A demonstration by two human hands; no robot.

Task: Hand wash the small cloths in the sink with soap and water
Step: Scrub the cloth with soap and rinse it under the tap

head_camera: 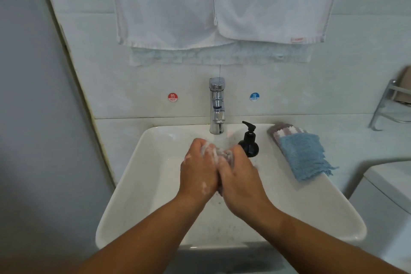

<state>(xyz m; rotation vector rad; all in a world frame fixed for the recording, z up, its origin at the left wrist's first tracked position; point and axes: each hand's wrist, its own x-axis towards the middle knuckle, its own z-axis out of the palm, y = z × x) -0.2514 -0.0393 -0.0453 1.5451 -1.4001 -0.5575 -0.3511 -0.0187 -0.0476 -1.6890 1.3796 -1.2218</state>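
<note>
Over the middle of the white sink (142,184) my left hand (198,173) and my right hand (239,182) press together, both gripping a small grey soapy cloth (222,153) bunched between them. Lather covers my fingers and most of the cloth is hidden by my hands. A black soap pump bottle (249,141) stands on the sink just right of my right hand. A blue cloth (304,155) lies over a striped grey and white cloth (281,132) on the sink's right rim.
A chrome tap (217,107) rises at the back of the sink, with hot and cold stickers either side. White towels (220,4) hang on the wall above. A metal rack (387,104) is at the right, a white toilet tank (387,187) below it.
</note>
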